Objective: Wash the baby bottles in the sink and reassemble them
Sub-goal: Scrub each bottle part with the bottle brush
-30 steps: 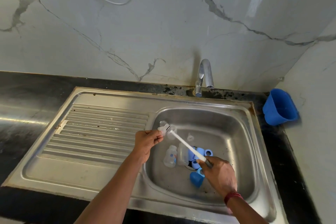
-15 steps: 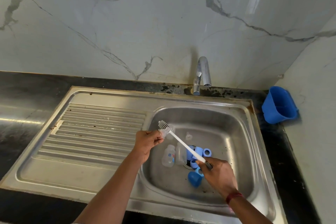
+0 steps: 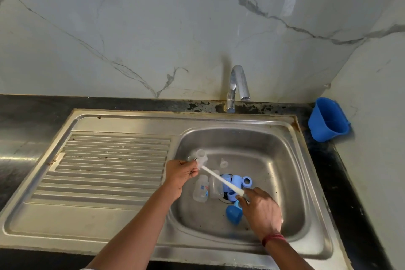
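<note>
Left hand point(image 3: 182, 174), fingers curled, pinching a clear teat point(image 3: 200, 156) at 10 o'clock of the sink basin point(image 3: 274, 160). Right hand point(image 3: 260, 212), closed round the white brush handle point(image 3: 221, 180), at 5 o'clock; far end meeting the teat. Two clear bottles point(image 3: 200, 190) lying at basin centre; blue rings point(image 3: 236, 182) at their 3 o'clock, blue cap point(image 3: 234, 215) at 5 o'clock.

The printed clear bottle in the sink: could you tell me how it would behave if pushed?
The printed clear bottle lies on its side, so it would probably roll. It looks empty and plastic, so likely light.
</note>
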Demonstrator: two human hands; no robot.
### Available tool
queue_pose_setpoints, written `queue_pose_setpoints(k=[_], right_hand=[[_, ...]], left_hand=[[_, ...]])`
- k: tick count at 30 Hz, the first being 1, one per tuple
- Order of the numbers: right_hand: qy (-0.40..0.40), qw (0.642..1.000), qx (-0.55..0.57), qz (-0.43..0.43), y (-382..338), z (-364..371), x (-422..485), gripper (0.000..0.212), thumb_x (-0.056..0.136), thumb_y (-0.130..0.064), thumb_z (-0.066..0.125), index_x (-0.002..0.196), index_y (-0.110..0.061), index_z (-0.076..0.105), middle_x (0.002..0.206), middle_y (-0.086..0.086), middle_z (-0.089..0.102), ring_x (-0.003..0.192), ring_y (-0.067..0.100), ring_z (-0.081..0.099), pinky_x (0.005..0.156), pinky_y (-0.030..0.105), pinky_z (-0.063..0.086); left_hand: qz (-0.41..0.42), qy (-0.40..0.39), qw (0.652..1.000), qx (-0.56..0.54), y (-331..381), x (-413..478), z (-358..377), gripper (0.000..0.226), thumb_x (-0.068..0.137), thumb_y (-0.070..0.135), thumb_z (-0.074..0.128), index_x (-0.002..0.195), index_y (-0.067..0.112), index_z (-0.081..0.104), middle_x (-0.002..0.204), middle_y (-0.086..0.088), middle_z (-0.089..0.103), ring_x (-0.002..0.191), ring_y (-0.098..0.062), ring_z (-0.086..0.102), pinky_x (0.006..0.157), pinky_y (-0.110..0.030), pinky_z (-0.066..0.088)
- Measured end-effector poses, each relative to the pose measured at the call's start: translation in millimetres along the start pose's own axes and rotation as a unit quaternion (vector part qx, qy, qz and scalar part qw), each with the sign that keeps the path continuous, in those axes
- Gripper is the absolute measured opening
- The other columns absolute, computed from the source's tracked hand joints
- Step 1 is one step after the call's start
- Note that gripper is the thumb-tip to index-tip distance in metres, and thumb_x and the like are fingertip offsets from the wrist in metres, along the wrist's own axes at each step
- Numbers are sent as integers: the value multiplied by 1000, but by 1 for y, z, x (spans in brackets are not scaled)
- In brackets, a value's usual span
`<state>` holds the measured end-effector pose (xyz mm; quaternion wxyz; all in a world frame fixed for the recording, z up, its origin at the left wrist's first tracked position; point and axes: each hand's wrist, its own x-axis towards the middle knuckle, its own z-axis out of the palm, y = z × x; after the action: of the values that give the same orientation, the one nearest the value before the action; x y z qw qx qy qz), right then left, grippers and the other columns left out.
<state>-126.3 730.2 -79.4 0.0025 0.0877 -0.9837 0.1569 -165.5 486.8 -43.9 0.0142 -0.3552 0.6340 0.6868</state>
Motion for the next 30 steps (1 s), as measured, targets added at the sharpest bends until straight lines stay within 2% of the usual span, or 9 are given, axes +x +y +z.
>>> queue_pose_setpoints(k=[2, 4, 7, 12, 17, 20, 23, 26, 30], right_hand=[[1, 996, 47, 69, 6, 2, 1, 22, 75, -39, 82, 69, -24, 68, 61, -8, 56, 47, 12, 48, 41, 26, 45], [3, 989, 86, 123, 14, 2, 3, 28, 84, -39, 74, 63, -26, 60, 57, -9, 51, 46, 13, 47, 45, 31, 49], [6, 978, 134, 162, 22, -6, 10, 44, 86, -37, 70, 52, -26, 45, 45, -7, 45, 41, 10, 42, 43, 30, 48], [-26, 960, 218, 172, 33, -15, 34, 46, 87, -44, 67, 52, -20, 49, 44, -5, 43, 44, 11, 35, 43, 21, 31], [-82, 944, 271, 170, 36, -6, 60, 44, 85, -38, 72, 48, -27, 50, 42, -10, 39, 44, 9, 35, 45, 18, 30], [-91, 936, 288, 180, 38, 1, 70, 42, 85, -36, 73, 51, -22, 53, 43, -10, 37, 45, 8, 34, 46, 17, 28], [-78, 927, 316, 187, 44, 11, 72, 52, 84, -36, 74, 55, -9, 41, 48, -7, 29, 50, 9, 25, 50, 26, 26], [-76, 920, 329, 198, 51, 18, 70, 55, 84, -39, 74, 53, -14, 36, 49, -7, 28, 51, 9, 25, 50, 26, 25], [-86, 915, 331, 214, 57, 21, 68, 49, 84, -40, 74, 50, -21, 44, 46, -8, 33, 48, 7, 28, 46, 21, 27]], left_hand=[[-7, 10, 1000, 20, -10, 2, 2, 13, 78, -2, 72, 70, -13, 68, 75, -27, 71, 67, -21, 70, 80, -36, 59], [-25, 17, 999, 25, -22, 2, 4, 16, 77, 2, 73, 67, -10, 69, 71, -24, 70, 65, -20, 69, 81, -36, 57], [-53, 21, 998, 17, -31, 0, 16, 16, 78, 2, 72, 63, -4, 69, 60, -14, 64, 59, -21, 59, 65, -32, 53], [-98, 6, 995, 25, -39, 4, 54, 19, 80, 0, 69, 64, 1, 60, 61, -14, 52, 55, -21, 45, 59, -31, 45], [-158, -9, 987, 32, -51, 18, 90, 19, 81, -3, 63, 64, 3, 55, 55, -10, 49, 41, -17, 41, 40, -22, 34], [-187, -6, 982, 30, -56, 26, 109, 17, 82, -2, 58, 66, 2, 55, 56, -11, 48, 40, -19, 40, 39, -21, 32], [-206, 15, 978, 24, -63, 36, 126, 21, 84, 0, 56, 63, 2, 53, 52, -11, 47, 39, -19, 40, 40, -22, 34], [-221, 16, 975, 28, -69, 48, 143, 24, 86, 2, 55, 62, 2, 51, 50, -9, 44, 33, -16, 38, 38, -21, 32], [-228, 25, 972, 42, -74, 61, 156, 31, 85, 7, 60, 55, 5, 50, 46, -10, 45, 36, -19, 39, 40, -21, 29]])
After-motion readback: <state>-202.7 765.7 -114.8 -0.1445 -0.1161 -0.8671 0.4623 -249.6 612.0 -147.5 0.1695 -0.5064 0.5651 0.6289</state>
